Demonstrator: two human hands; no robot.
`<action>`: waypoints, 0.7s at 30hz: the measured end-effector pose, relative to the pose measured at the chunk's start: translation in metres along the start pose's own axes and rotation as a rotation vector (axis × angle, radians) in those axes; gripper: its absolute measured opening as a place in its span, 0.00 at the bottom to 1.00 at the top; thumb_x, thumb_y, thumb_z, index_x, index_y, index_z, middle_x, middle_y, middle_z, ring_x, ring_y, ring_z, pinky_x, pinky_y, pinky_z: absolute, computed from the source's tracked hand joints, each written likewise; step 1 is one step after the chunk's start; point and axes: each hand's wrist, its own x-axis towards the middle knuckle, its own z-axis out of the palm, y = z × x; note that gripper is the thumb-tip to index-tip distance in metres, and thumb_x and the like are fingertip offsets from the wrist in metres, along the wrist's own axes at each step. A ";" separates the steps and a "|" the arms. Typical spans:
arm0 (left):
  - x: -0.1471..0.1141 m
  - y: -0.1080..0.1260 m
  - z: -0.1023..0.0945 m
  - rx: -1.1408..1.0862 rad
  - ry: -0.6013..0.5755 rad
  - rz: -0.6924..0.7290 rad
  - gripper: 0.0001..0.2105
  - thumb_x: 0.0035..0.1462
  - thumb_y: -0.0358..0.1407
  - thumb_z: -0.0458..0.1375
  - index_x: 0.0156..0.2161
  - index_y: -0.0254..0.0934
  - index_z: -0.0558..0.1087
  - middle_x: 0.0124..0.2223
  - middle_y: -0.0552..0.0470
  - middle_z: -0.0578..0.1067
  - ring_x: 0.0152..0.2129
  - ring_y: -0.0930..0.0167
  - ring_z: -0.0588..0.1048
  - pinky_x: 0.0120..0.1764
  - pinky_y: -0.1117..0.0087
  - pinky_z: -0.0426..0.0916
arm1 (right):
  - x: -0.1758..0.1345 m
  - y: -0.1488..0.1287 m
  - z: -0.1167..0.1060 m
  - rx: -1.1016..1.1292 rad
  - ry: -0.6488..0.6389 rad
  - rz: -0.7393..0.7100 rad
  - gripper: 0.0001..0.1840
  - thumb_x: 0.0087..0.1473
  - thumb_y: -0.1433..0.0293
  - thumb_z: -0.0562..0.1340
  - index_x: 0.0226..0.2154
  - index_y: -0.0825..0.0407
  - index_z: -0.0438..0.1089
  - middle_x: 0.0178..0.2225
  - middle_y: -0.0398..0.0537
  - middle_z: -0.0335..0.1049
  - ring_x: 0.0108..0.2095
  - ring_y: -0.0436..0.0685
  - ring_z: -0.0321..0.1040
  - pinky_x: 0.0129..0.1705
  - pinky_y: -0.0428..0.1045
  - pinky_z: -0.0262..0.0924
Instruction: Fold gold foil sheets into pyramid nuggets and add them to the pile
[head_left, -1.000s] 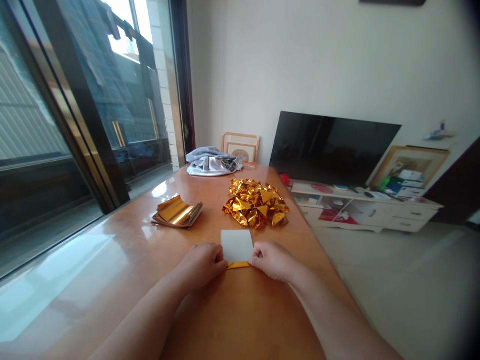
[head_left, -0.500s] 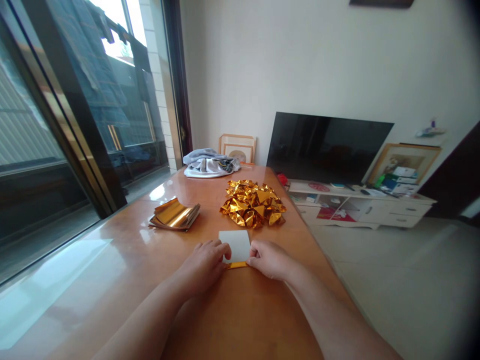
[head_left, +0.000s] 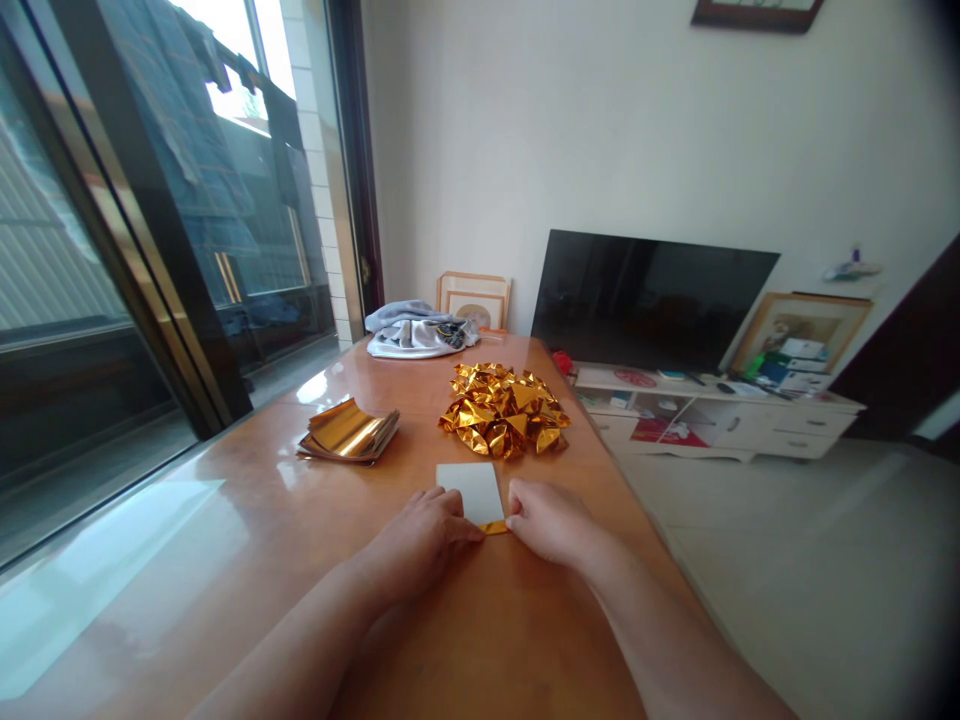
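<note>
A sheet of gold foil paper (head_left: 469,488) lies on the table with its pale side up. Its near edge is turned over into a narrow gold strip. My left hand (head_left: 429,530) is closed at the left of the sheet, with its thumb and fingers pressed along the folded strip. At the strip's right end, my right hand (head_left: 547,520) is curled, pinching the corner between thumb and bent forefinger. Just beyond the sheet sits a heap of folded gold foil pieces (head_left: 504,410). A stack of gold foil sheets (head_left: 349,432) rests farther left, its top sheet curling up.
The glossy wooden table (head_left: 262,560) runs away from me. Bundled grey cloth (head_left: 420,328) lies at its far end, near framed pictures (head_left: 474,298). A television (head_left: 652,300) stands on a white cabinet (head_left: 795,420) at right. Glass doors (head_left: 150,250) line the left side.
My left hand has slid right along the folded strip, its thumb nearer the right end. My right hand has shifted slightly right. The view has tilted up a little.
</note>
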 end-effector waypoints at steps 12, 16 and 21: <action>0.000 0.000 -0.001 0.080 -0.007 0.017 0.19 0.62 0.29 0.52 0.48 0.56 0.79 0.40 0.49 0.72 0.41 0.64 0.70 0.45 0.66 0.62 | -0.042 -0.043 -0.013 -0.239 -0.231 -0.216 0.20 0.57 0.72 0.58 0.51 0.50 0.73 0.43 0.58 0.79 0.43 0.64 0.76 0.44 0.52 0.63; -0.001 0.002 -0.004 0.117 -0.028 -0.011 0.17 0.63 0.31 0.51 0.47 0.54 0.79 0.41 0.49 0.72 0.41 0.63 0.70 0.44 0.64 0.61 | -0.043 -0.041 -0.020 -0.295 -0.278 -0.211 0.21 0.57 0.72 0.58 0.52 0.52 0.72 0.43 0.60 0.79 0.43 0.65 0.76 0.43 0.54 0.66; -0.001 0.006 -0.006 0.154 -0.038 -0.013 0.15 0.64 0.33 0.52 0.46 0.54 0.79 0.40 0.50 0.73 0.40 0.64 0.71 0.44 0.62 0.59 | -0.043 -0.038 -0.026 -0.349 -0.270 -0.224 0.19 0.58 0.72 0.56 0.49 0.53 0.74 0.41 0.59 0.79 0.40 0.68 0.77 0.39 0.56 0.68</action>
